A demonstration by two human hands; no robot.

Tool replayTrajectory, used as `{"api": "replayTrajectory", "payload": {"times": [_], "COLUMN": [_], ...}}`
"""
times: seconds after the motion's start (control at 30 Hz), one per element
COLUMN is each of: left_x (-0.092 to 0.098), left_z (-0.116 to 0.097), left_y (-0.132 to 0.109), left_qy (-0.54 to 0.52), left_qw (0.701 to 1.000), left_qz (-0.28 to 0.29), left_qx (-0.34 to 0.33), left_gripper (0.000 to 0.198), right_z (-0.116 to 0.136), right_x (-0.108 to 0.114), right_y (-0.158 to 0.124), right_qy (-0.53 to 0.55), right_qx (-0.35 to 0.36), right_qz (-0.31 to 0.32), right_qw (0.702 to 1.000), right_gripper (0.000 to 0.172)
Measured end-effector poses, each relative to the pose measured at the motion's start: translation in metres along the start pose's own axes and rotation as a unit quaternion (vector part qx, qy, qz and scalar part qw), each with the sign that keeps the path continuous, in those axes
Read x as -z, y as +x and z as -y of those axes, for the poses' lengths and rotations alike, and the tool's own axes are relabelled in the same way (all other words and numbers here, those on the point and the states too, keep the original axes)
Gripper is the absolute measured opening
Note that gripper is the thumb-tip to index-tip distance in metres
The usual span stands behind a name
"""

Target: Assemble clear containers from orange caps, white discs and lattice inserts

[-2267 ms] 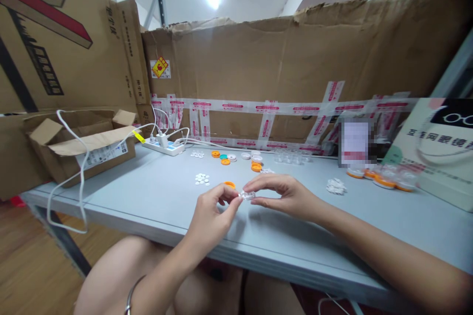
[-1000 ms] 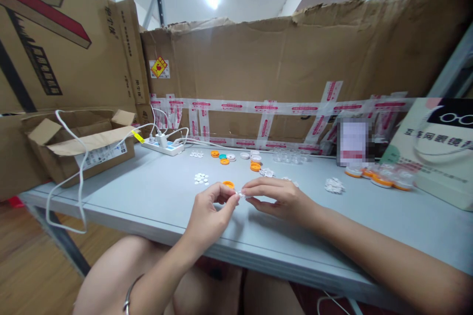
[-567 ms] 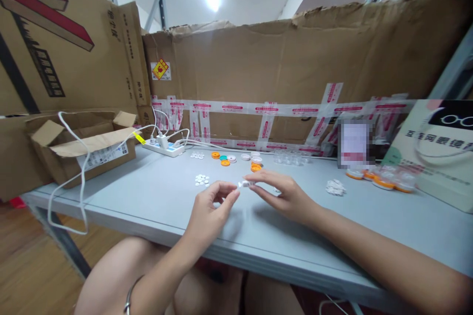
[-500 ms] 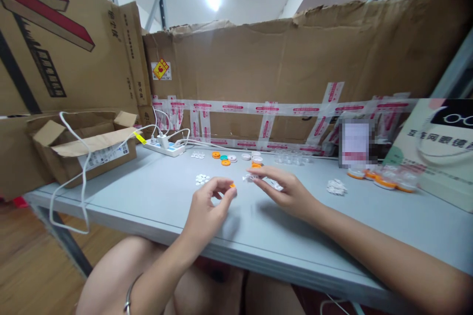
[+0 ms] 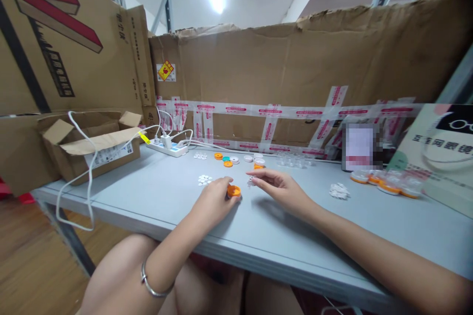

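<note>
My left hand (image 5: 218, 198) grips an orange round cap (image 5: 234, 191) between thumb and fingers, its hollow side showing. To its right, my right hand (image 5: 275, 184) pinches a small whitish piece (image 5: 252, 181) at the fingertips; its exact shape is too small to tell. The hands are apart. Small white discs (image 5: 205, 180) lie just beyond my left hand. Farther back are orange caps (image 5: 228, 163), a green piece (image 5: 225, 158) and white round parts (image 5: 259, 162). A pile of white pieces (image 5: 339, 191) lies right of my right hand.
Clear cups (image 5: 295, 159) stand along the back of the table (image 5: 155, 187). Orange-based clear containers (image 5: 389, 186) are at the right, near a blurred upright device (image 5: 358, 146). A power strip (image 5: 167, 147), white cables and an open carton (image 5: 107, 150) occupy the left.
My left hand has turned, bringing the orange cap's hollow side into view. My right hand has shifted little, still with the whitish piece. The view has moved slightly.
</note>
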State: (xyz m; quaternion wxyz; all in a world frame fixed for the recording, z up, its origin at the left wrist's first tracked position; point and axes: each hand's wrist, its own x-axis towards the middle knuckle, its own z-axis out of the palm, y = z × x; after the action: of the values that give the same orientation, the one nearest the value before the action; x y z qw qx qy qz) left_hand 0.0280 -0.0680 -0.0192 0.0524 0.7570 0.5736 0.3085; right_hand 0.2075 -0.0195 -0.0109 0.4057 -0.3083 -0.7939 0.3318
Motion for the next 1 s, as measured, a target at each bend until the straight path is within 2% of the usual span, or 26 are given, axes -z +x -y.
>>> {"api": "replayTrajectory", "payload": {"times": [0.23,0.43,1.0], "left_x": [-0.008,-0.01,-0.012], "left_z": [-0.006,-0.006,-0.004], "left_y": [-0.006,-0.006,-0.006], "left_qy": [-0.101,-0.143,-0.119], "left_qw": [0.995,0.989,0.992], "left_qz": [0.01,0.019,0.023], "left_qx": [-0.003,-0.007,-0.023], "left_gripper": [0.032,0.041,0.037], "right_z": [-0.004,-0.005,0.003], "right_x": [-0.007,-0.011,-0.013], "right_y": [-0.001,0.001,0.002], "right_qy": [-0.019,-0.026,-0.027], "right_qx": [0.019,0.024,0.007], "right_qz": [0.005,0.022,0.031], "right_qw": [1.0,0.999,0.999], "right_gripper": [0.021,0.017,0.01]}}
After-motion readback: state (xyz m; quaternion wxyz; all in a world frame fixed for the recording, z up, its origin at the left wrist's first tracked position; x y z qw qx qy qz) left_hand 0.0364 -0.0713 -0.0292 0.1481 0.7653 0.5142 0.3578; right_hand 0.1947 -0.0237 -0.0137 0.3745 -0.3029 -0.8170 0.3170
